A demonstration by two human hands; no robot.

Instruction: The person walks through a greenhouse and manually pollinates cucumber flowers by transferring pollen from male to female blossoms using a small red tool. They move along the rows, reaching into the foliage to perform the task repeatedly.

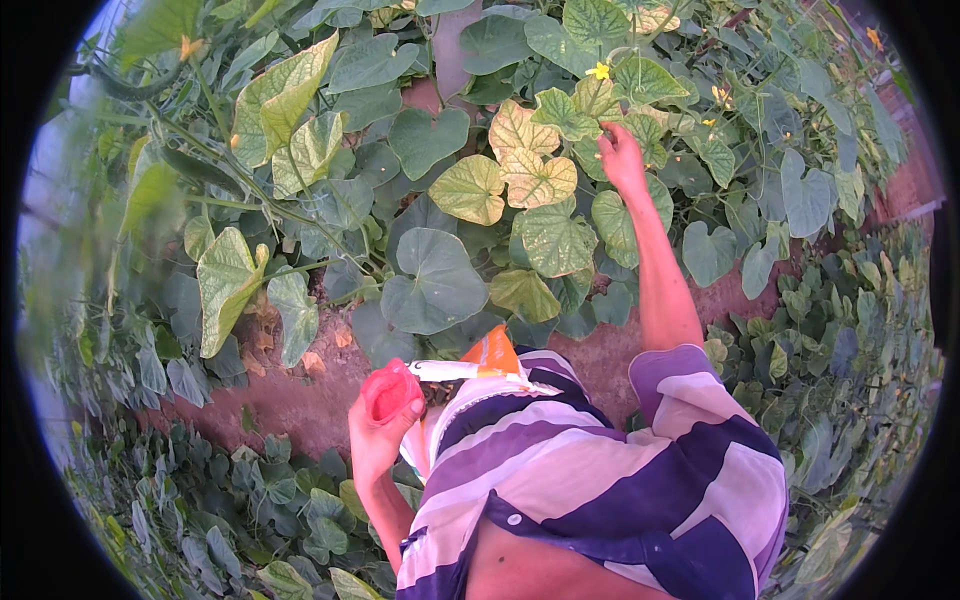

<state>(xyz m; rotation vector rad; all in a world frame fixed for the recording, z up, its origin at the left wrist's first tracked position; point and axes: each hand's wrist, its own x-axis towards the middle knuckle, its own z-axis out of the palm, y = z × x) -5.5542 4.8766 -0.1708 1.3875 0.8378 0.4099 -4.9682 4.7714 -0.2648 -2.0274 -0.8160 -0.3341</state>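
Note:
My left hand holds a small pink-red cup, its open mouth facing up, at the left of my waist. My right arm stretches forward into the cucumber vines. There my right hand is among the leaves, just below a yellow cucumber flower. Its thumb and fingertips are close together at a green leaf; whether they pinch anything is too small to tell. Pale, yellowed leaves with green veins hang to the left of that hand. A white and orange plastic bag lies against my waist.
Cucumber fruits hang on a vine at the left, close to the camera. More yellow flowers show at the right. Bare reddish soil runs between the rows. Behind me, another row of low leafy plants fills the lower edge.

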